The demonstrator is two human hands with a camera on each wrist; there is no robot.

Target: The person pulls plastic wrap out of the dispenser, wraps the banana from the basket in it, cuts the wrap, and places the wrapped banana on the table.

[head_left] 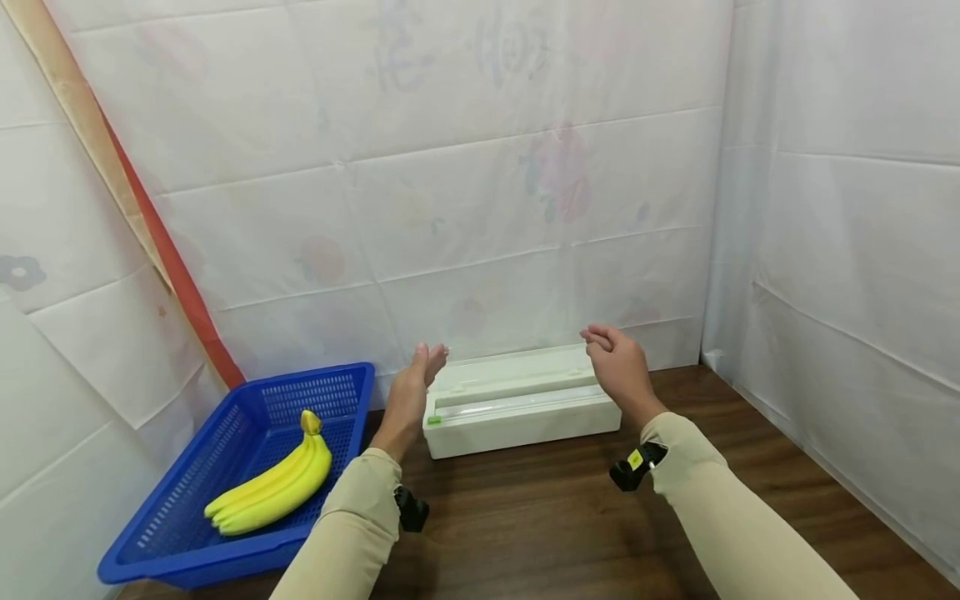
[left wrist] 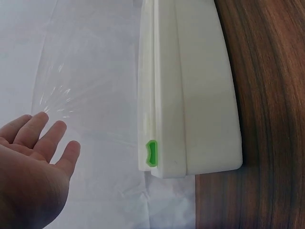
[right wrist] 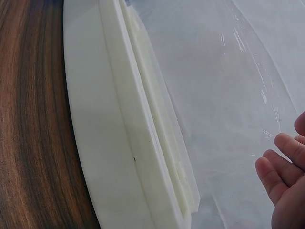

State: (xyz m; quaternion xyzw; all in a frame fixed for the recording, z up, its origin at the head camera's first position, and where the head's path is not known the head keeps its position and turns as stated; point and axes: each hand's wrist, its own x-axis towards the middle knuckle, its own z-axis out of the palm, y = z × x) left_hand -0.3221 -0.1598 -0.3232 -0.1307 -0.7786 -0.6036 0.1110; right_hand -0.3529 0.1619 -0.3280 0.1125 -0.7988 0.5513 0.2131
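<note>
While between both hands (head_left: 405, 398) (head_left: 622, 368), clear film (left wrist: 90, 86) at the white dispenser (head_left: 525, 432).

I receive three views. The head view faces forward and down from above the desk (head_left: 525, 533); it is the most distant, framing both forearms, the blue basket (head_left: 225, 562) and the sheeted back wall (head_left: 450, 183). The left wrist camera (head_left: 411, 510) sits close to the left end of the white box (head_left: 525, 432), its picture turned sideways: desk at right, left hand (left wrist: 35, 164) at lower left. The right wrist camera (head_left: 630, 472) sits equally close at the opposite end, turned the other way: desk at left, right hand (right wrist: 288, 176) at lower right. Both wrist views share the box front and clear film (left wrist: 90, 95). Head and left wrist views share the green slider (head_left: 434, 420).
</note>
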